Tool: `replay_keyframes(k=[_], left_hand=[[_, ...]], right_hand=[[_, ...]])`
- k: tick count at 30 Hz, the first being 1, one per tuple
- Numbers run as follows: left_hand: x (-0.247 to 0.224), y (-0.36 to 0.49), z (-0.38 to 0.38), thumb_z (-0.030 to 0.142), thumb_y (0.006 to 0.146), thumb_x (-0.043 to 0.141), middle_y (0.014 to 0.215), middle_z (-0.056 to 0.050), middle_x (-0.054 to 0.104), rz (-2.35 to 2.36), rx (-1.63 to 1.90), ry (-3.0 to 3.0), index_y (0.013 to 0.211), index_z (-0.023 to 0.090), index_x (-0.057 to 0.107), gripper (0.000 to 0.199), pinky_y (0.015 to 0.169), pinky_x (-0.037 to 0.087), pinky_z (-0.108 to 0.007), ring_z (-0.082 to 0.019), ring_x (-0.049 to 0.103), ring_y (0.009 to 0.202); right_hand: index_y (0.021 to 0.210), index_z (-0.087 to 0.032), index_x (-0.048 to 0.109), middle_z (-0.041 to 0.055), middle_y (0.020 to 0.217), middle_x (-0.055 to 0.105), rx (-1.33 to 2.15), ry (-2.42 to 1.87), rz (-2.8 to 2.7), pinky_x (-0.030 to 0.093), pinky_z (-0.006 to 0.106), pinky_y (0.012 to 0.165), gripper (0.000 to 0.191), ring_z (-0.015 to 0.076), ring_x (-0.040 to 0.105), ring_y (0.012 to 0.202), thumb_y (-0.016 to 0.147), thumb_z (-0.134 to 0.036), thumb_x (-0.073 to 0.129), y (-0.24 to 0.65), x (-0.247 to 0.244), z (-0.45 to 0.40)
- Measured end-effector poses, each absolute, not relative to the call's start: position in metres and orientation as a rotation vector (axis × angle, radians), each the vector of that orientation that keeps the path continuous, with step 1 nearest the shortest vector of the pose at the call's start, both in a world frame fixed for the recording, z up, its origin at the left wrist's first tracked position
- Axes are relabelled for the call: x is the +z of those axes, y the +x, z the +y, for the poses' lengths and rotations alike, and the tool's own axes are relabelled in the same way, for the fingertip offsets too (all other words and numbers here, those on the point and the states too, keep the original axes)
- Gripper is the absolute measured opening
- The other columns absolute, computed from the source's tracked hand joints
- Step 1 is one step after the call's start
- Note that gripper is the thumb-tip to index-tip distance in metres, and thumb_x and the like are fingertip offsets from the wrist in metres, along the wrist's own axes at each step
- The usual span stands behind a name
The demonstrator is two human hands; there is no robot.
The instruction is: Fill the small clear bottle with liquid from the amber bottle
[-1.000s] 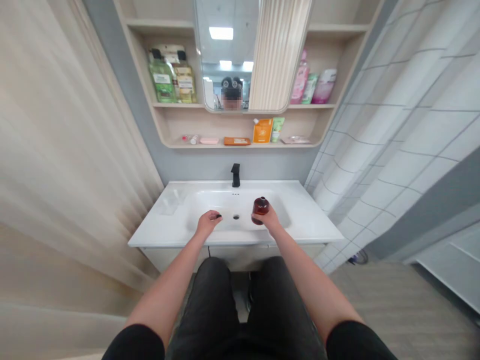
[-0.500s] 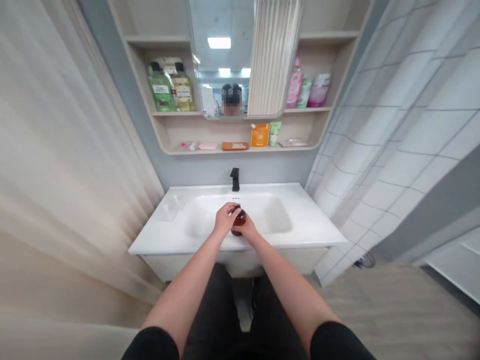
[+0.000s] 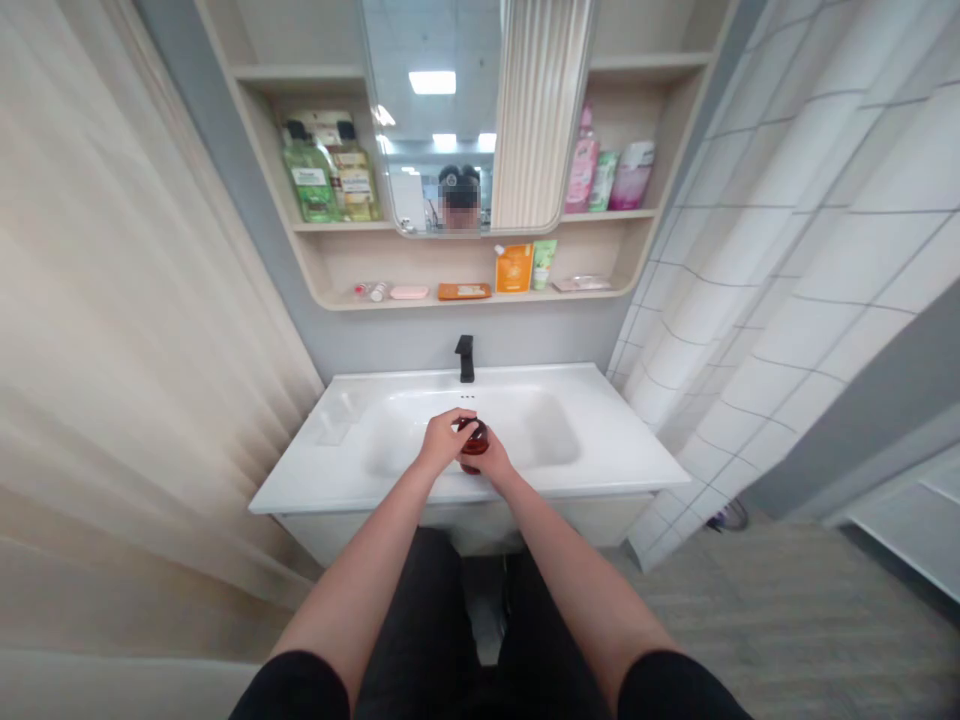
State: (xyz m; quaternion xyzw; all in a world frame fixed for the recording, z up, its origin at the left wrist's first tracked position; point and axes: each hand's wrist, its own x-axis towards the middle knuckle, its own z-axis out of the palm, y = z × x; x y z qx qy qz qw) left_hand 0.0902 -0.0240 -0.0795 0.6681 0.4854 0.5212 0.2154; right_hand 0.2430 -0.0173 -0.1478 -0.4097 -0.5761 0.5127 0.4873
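A squat, glossy amber-brown bottle point(image 3: 475, 453) with a dark cap point(image 3: 470, 425) is clasped between both hands, above the front of the white ceramic basin point(image 3: 547, 440), near its middle. The right hand point(image 3: 496, 464) grasps the bottle's body from the side, while the left hand point(image 3: 441, 441) is clenched over the top, its fingers curled onto the cap; those fingers hide the cap, so whether it is tight or loose is hard to tell from this view. The main risk is a slip: if either grip slackens, the smooth bottle could drop onto the hard basin and crack, or spill if the cap is loose. Counted: two hands, one bottle between them, one matte black faucet point(image 3: 465, 358), one basin. On the pale wooden shelves point(image 3: 465, 301) stand at least two green-and-yellow bottles point(image 3: 322, 170) at upper left and three pink, green and white containers point(image 3: 607, 175) at upper right
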Motion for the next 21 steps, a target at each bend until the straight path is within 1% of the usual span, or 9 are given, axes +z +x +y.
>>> replay_keyframes(k=[2, 4, 6, 8, 11, 12, 15, 18, 21], left_hand=[[-0.078, 0.091, -0.025, 0.016, 0.093, 0.072, 0.141, -0.011, 0.078, 1.328, 1.48, 1.932, 0.103, 0.025, 0.085, 0.019, 0.12, 0.059, -0.053, -0.03, 0.075, 0.131], [-0.075, 0.093, -0.026, 0.014, 0.091, 0.071, 0.144, -0.011, 0.074, 1.34, 1.497, 1.985, 0.102, 0.025, 0.085, 0.02, 0.124, 0.056, -0.052, -0.03, 0.071, 0.137], [-0.073, 0.093, -0.027, 0.018, 0.09, 0.076, 0.138, -0.011, 0.075, 1.352, 1.488, 2.005, 0.101, 0.025, 0.084, 0.016, 0.123, 0.057, -0.052, -0.03, 0.072, 0.134], [-0.072, 0.091, -0.028, 0.018, 0.091, 0.074, 0.134, -0.011, 0.076, 1.325, 1.465, 2.018, 0.099, 0.025, 0.084, 0.014, 0.121, 0.058, -0.051, -0.029, 0.073, 0.131], [-0.072, 0.085, -0.027, 0.01, 0.093, 0.059, 0.136, -0.009, 0.077, 1.238, 1.429, 2.021, 0.1, 0.025, 0.084, 0.031, 0.123, 0.057, -0.05, -0.026, 0.073, 0.131], [-0.072, 0.083, -0.026, 0.009, 0.093, 0.058, 0.137, -0.009, 0.077, 1.216, 1.427, 2.018, 0.101, 0.025, 0.084, 0.033, 0.122, 0.057, -0.05, -0.026, 0.073, 0.132], [-0.073, 0.08, -0.026, 0.015, 0.092, 0.067, 0.135, -0.011, 0.077, 1.212, 1.465, 1.963, 0.108, 0.024, 0.083, 0.024, 0.113, 0.063, -0.047, -0.027, 0.076, 0.126], [-0.072, 0.079, -0.025, 0.015, 0.091, 0.066, 0.134, -0.011, 0.078, 1.228, 1.435, 1.849, 0.118, 0.024, 0.081, 0.033, 0.107, 0.067, -0.045, -0.024, 0.08, 0.114], [-0.073, 0.078, -0.025, 0.015, 0.089, 0.068, 0.133, -0.01, 0.078, 1.239, 1.4, 1.847, 0.123, 0.024, 0.079, 0.037, 0.108, 0.066, -0.045, -0.024, 0.081, 0.11]], right_hand=[[0.121, -0.025, 0.068, 0.0019, 0.103, 0.081, 1.247, -0.991, -1.397, 0.065, 0.045, 0.09, 0.068, 0.0283, 0.077, 0.096, 0.06, -0.038, 0.094, 0.243, -0.147, -0.018], [0.12, -0.025, 0.068, 0.0012, 0.101, 0.081, 1.243, -0.991, -1.406, 0.065, 0.044, 0.089, 0.066, 0.0282, 0.077, 0.095, 0.06, -0.038, 0.094, 0.244, -0.147, -0.018], [0.121, -0.026, 0.068, 0.0017, 0.104, 0.081, 1.231, -0.987, -1.421, 0.064, 0.045, 0.091, 0.068, 0.0285, 0.076, 0.098, 0.059, -0.038, 0.095, 0.244, -0.147, -0.017], [0.122, -0.025, 0.068, 0.0026, 0.108, 0.081, 1.222, -0.988, -1.429, 0.063, 0.046, 0.095, 0.07, 0.029, 0.076, 0.101, 0.059, -0.038, 0.097, 0.245, -0.15, -0.015], [0.121, -0.025, 0.068, 0.0023, 0.107, 0.08, 1.212, -1.013, -1.432, 0.063, 0.046, 0.096, 0.072, 0.0286, 0.075, 0.099, 0.057, -0.038, 0.098, 0.244, -0.153, -0.014], [0.12, -0.025, 0.068, 0.0019, 0.106, 0.08, 1.216, -1.011, -1.435, 0.063, 0.046, 0.096, 0.072, 0.0283, 0.075, 0.099, 0.057, -0.037, 0.099, 0.244, -0.154, -0.013], [0.121, -0.026, 0.068, 0.0014, 0.106, 0.08, 1.248, -0.978, -1.428, 0.063, 0.046, 0.097, 0.07, 0.028, 0.074, 0.1, 0.059, -0.038, 0.097, 0.244, -0.155, -0.014], [0.121, -0.026, 0.067, 0.0009, 0.106, 0.08, 1.239, -1.005, -1.415, 0.063, 0.047, 0.097, 0.071, 0.028, 0.074, 0.099, 0.057, -0.036, 0.098, 0.244, -0.153, -0.015], [0.12, -0.026, 0.067, 0.0, 0.1, 0.079, 1.254, -1.019, -1.412, 0.063, 0.045, 0.091, 0.07, 0.0266, 0.073, 0.092, 0.057, -0.035, 0.097, 0.244, -0.151, -0.017]])
